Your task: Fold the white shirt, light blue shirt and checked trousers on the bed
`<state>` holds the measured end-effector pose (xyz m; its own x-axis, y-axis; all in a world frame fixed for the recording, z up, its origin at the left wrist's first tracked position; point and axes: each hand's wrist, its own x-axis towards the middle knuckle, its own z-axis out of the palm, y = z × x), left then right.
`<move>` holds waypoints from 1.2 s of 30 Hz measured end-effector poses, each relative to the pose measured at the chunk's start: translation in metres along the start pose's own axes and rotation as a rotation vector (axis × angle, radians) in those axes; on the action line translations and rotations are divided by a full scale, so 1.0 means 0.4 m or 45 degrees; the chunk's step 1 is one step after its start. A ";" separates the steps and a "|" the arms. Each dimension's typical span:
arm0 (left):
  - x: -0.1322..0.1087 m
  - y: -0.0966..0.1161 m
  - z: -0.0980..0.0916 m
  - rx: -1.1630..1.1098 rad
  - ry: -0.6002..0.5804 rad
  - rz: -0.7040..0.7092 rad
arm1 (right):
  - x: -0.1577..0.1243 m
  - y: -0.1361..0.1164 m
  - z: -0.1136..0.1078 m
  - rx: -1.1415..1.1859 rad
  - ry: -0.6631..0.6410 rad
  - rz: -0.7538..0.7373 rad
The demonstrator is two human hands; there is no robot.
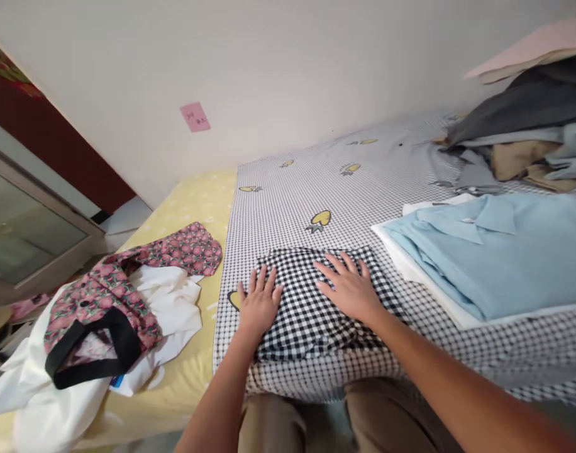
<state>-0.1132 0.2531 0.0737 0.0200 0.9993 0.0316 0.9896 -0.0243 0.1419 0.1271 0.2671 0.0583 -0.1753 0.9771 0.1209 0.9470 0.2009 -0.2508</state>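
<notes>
A black-and-white checked garment lies folded in a flat, roughly rectangular shape near the bed's front edge. My left hand rests flat at its left side, fingers apart and pointing away from me. On the upper right part of the same cloth lies my right hand, palm down with its fingers spread. Neither hand grips anything. Some creases show in the cloth below my right hand.
Light blue folded shirts lie on white cloth at the right. Behind them is a heap of dark and brown clothes. A floral garment and white clothes lie on the yellow sheet at left.
</notes>
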 end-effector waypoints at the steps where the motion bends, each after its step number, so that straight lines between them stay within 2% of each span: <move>1: -0.042 -0.024 -0.002 0.054 -0.008 0.034 | 0.000 0.002 0.000 0.012 -0.002 0.000; 4: -0.154 -0.092 -0.020 0.194 -0.044 0.060 | 0.002 0.006 0.002 0.035 -0.017 -0.001; 6: -0.194 -0.104 -0.050 0.224 -0.117 0.008 | 0.003 0.008 0.001 0.049 -0.049 0.007; 7: -0.201 -0.094 -0.070 0.219 -0.134 -0.043 | 0.003 0.008 -0.001 0.056 -0.068 0.012; 8: -0.201 -0.072 -0.093 0.206 -0.113 -0.100 | 0.003 0.008 -0.003 0.063 -0.083 0.016; 10: -0.185 -0.001 -0.138 0.170 0.066 -0.155 | 0.003 0.006 -0.010 0.074 -0.098 0.015; 12: -0.164 0.083 -0.166 0.140 0.312 -0.058 | 0.003 0.004 -0.016 0.078 -0.089 0.005; 13: -0.154 0.121 -0.167 0.130 0.371 0.028 | 0.002 0.003 -0.019 0.079 -0.083 0.003; 14: -0.147 0.151 -0.159 0.124 0.370 0.101 | 0.002 0.002 -0.020 0.081 -0.075 0.002; 16: -0.137 0.185 -0.117 0.123 0.231 0.137 | 0.001 0.001 -0.021 0.096 -0.062 0.005; 18: -0.134 0.186 -0.059 0.133 0.093 0.047 | 0.000 0.001 -0.019 0.132 -0.052 0.009; 21: -0.134 0.162 0.003 0.151 0.077 -0.062 | 0.000 0.004 -0.011 0.182 -0.042 0.007; 25: -0.132 0.152 0.016 0.153 0.112 -0.048 | 0.011 0.010 -0.022 0.224 -0.018 0.001; 29: -0.131 0.161 0.011 0.181 0.159 -0.038 | 0.004 -0.009 -0.074 0.283 -0.193 0.021; 30: -0.132 0.163 0.011 0.186 0.170 -0.037 | -0.011 -0.021 -0.085 0.286 -0.196 0.021; 32: -0.132 0.162 0.013 0.190 0.195 -0.038 | -0.067 -0.047 -0.093 0.268 -0.093 -0.055; 34: -0.133 0.159 0.016 0.185 0.207 -0.036 | -0.147 -0.059 -0.078 0.220 0.066 -0.229; 36: -0.132 0.153 0.019 0.171 0.196 -0.035 | -0.236 -0.042 -0.047 0.152 0.138 -0.336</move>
<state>-0.0525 0.1991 0.0731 -0.0191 0.9832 0.1817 0.9998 0.0173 0.0116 0.1326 0.1702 0.0693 -0.3750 0.8782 0.2969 0.8331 0.4597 -0.3075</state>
